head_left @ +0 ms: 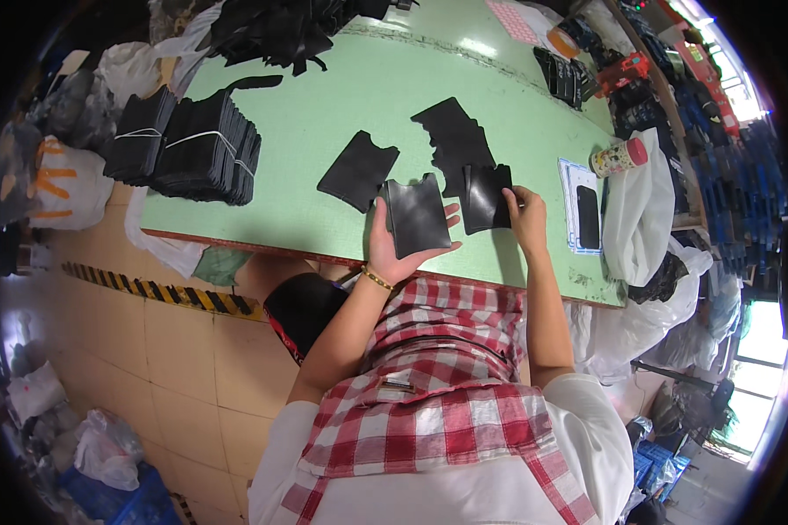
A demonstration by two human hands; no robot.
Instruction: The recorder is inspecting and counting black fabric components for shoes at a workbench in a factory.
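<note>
My left hand [392, 254] is palm up at the table's near edge. It holds a small stack of shiny black leather-like pieces [418, 214], notched along the top, with the thumb on the left edge and fingertips showing at the right. My right hand [529, 219] pinches the right edge of another black notched piece [484, 199]; a few seem to overlap there. A fanned group of black panels [455, 136] lies just beyond. One more flat black panel [359, 171] rests on the table to the left of my left hand.
On the green table [315, 96], tied stacks of black pieces [203, 149] stand at left and a black heap [271, 31] lies at the far left. At right are a phone [587, 217] on papers, a patterned canister [619, 157] and a white plastic bag [643, 214].
</note>
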